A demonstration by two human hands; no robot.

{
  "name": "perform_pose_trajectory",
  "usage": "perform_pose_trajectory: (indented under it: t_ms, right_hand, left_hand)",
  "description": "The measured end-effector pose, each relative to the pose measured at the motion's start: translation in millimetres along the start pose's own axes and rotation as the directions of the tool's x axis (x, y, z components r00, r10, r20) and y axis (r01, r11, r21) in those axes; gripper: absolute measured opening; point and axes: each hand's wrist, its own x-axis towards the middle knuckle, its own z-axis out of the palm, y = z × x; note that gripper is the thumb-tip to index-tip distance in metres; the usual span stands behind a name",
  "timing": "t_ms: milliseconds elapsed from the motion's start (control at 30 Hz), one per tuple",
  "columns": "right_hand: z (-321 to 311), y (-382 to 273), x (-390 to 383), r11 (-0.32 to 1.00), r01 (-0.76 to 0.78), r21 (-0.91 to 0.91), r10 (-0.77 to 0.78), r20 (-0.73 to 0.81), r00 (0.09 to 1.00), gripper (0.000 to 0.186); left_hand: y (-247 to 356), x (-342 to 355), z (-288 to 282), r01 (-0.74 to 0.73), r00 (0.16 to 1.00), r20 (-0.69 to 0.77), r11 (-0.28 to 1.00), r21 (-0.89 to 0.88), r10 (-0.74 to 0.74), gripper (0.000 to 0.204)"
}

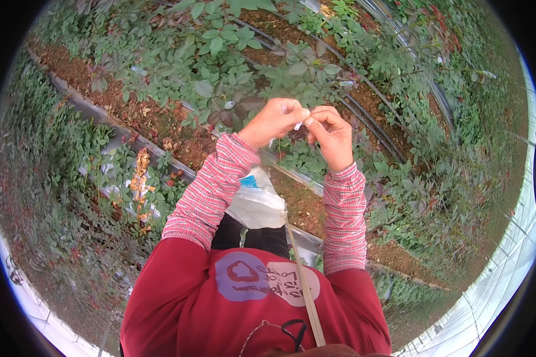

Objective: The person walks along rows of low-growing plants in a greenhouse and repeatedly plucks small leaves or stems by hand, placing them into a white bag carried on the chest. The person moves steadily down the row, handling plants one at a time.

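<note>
My left hand (274, 123) and my right hand (333, 138) meet in front of me over the plants, fingertips almost touching. A small white strip (298, 125) sticks out below the pinched thumb and forefinger of the left hand. Thumb and fingers of the right hand are also pinched together beside it; whatever is between them is too small or hidden to name. Under the hands, a white bag (257, 205) with a blue patch hangs at my waist, by a tan strap (305, 279) across my chest. Leafy plants (238, 83) with green and dark reddish leaves stand just beyond the fingers.
Dark hoses (372, 128) run along the brown soil (143, 122) between plant rows. Small white tags hang among the leaves. A withered yellow-brown plant (141, 178) stands at the left, past a grey bed edge (95, 110). Pale translucent sheeting (506, 262) borders the right.
</note>
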Motion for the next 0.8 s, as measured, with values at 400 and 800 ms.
perform_pose_trajectory:
  t_ms: [400, 800]
  right_hand:
    - [-59.0, -52.7, -108.5, 0.995, -0.078, 0.055, 0.088, -0.223, 0.971, 0.012]
    - [-107.4, -117.0, -338.4, 0.996, 0.004, 0.092, 0.065, -0.725, 0.686, 0.014]
  left_hand:
    - [10.5, -11.7, 106.8, 0.043, 0.901, 0.419, 0.985, 0.167, -0.111, 0.020]
    - [-21.3, -42.9, 319.1, 0.193, 0.479, 0.791, 0.925, 0.329, -0.381, 0.019]
